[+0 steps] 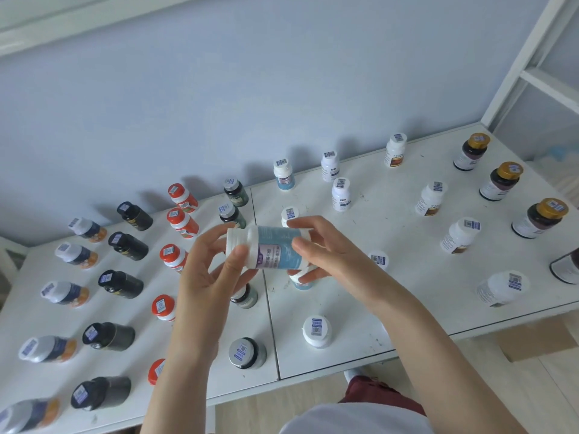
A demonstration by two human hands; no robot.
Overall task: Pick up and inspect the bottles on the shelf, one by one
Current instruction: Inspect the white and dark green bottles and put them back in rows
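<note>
The left hand [203, 277] and the right hand [322, 249] were clamped on one white, blue-labelled bottle [275, 245], held sideways above the middle of the shelf [391, 277], cap end in the left. One inspection was judged under way; many other bottles [341, 194] stood in rows around, and which were finished could not be told.

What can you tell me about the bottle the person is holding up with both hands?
The bottle looks like white plastic, with a white ribbed cap that is on and a pale blue label bearing a purple patch and small print too blurred to read. It lies on its side in the air above the white shelf, cap toward the person's left. The left hand holds the cap end, thumb in front. The right hand holds the base end, thumb on the label.
</note>
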